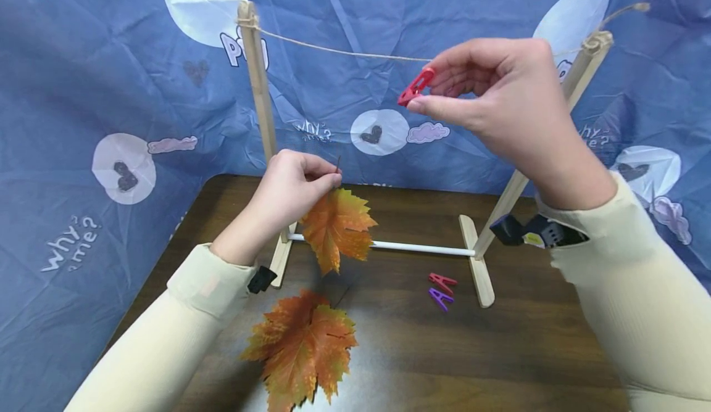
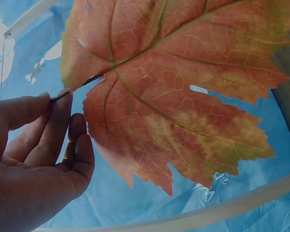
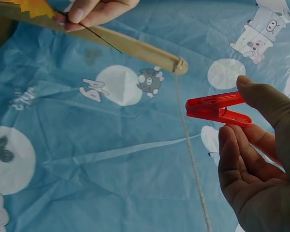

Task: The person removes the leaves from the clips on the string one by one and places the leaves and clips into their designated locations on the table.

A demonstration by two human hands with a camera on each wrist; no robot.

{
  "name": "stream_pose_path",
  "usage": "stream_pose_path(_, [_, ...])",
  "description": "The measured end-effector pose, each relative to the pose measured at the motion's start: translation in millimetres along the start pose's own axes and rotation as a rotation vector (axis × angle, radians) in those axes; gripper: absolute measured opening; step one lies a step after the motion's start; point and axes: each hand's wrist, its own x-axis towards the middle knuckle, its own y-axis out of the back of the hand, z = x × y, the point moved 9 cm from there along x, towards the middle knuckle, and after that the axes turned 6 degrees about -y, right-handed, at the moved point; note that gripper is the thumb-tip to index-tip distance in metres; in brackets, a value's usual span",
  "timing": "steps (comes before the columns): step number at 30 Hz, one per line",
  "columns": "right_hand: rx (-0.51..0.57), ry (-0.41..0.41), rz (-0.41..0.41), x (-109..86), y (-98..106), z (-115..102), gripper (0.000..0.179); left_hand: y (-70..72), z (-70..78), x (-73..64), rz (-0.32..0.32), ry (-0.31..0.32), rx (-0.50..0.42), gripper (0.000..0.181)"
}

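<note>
My left hand [image 1: 297,184] pinches the stem of an orange-yellow artificial maple leaf [image 1: 339,227], which hangs below the fingers in front of the left post. In the left wrist view the leaf [image 2: 183,96] spreads out wide, its dark stem between thumb and fingertips. Up at the right, my right hand [image 1: 494,91] pinches a red clothespin [image 1: 416,87] by its handles, near the twine [image 1: 344,52]. The right wrist view shows the red clothespin [image 3: 217,108] with its nose towards the twine [image 3: 191,150], thumb on one handle and fingers on the other.
The twine runs between a left wooden post [image 1: 260,85] and a right wooden post [image 1: 577,79], joined low by a white rod [image 1: 422,248]. A second maple leaf [image 1: 305,350] lies on the dark table [image 1: 444,362]. Another red clothespin [image 1: 442,281] and a purple clothespin [image 1: 441,298] lie near the right foot.
</note>
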Motion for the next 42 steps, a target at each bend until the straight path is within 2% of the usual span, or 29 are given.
stream_pose_path(4, [0.015, -0.009, -0.021, -14.9, -3, 16, 0.024, -4.9, 2.7, -9.6, -0.042, -0.002, 0.013, 0.007])
stream_pose_path(13, [0.092, -0.095, -0.024, -45.6, -8, 60, 0.032, -18.6, 3.5, -28.6, -0.128, -0.014, 0.022, 0.006])
stream_pose_path(18, [0.080, -0.130, -0.045, -60.0, -12, 79, 0.034, -26.0, 1.0, -37.2, -0.174, -0.014, 0.016, 0.006])
stream_pose_path(23, [0.032, -0.212, -0.065, -75.4, -16, 97, 0.032, -33.6, 0.6, -43.1, -0.213, -0.031, 0.034, 0.007])
stream_pose_path(28, [0.032, -0.286, -0.088, -91.0, -22, 116, 0.030, -40.1, 0.9, -48.9, -0.249, -0.039, 0.047, 0.007])
stream_pose_path(33, [0.002, -0.312, -0.123, -104.4, -31, 132, 0.029, -47.5, -1.7, -56.0, -0.290, -0.067, 0.087, 0.008])
stream_pose_path(38, [0.009, -0.306, -0.161, -116.8, -42, 144, 0.025, -57.6, -9.1, -64.2, -0.345, -0.015, 0.052, 0.010])
stream_pose_path(42, [0.007, -0.325, -0.195, -128.3, -50, 154, 0.028, -65.0, -12.9, -69.5, -0.370, -0.002, 0.043, 0.010])
